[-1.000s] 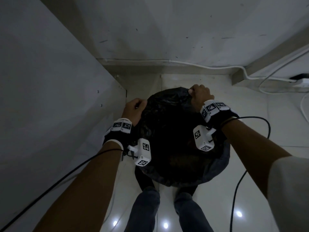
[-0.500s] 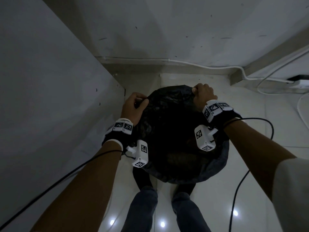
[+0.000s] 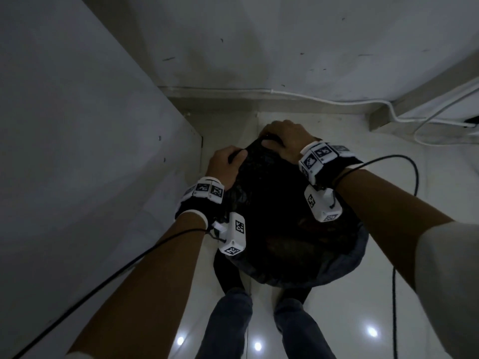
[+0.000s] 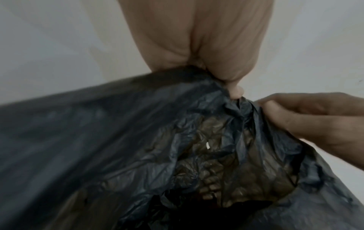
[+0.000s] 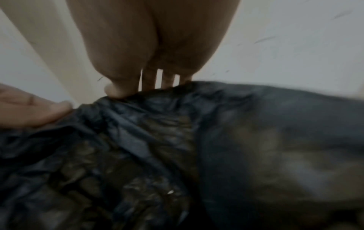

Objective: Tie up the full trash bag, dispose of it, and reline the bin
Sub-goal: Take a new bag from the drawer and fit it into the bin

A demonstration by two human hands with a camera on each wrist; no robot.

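Observation:
A full black trash bag [image 3: 280, 218] stands on the pale floor just ahead of my feet; the bin under it is hidden. My left hand [image 3: 228, 164] grips the bag's gathered rim [image 4: 226, 93] at the far left. My right hand [image 3: 282, 138] grips the rim [image 5: 149, 95] at the far side, close beside the left. In the left wrist view the bag's mouth [image 4: 216, 163] still gapes below the bunched plastic, with crumpled waste inside.
A grey cabinet side [image 3: 90, 164] rises close on the left, and a wall [image 3: 285, 42] closes the far side. White cables [image 3: 388, 110] run along the skirting at the far right. Black wrist cables [image 3: 404, 161] hang by both arms. Glossy floor tiles [image 3: 388, 281] lie to the right.
Both hands have drawn together at the bag's far edge: the right hand moved left, the left hand moved right, bunching the rim between them.

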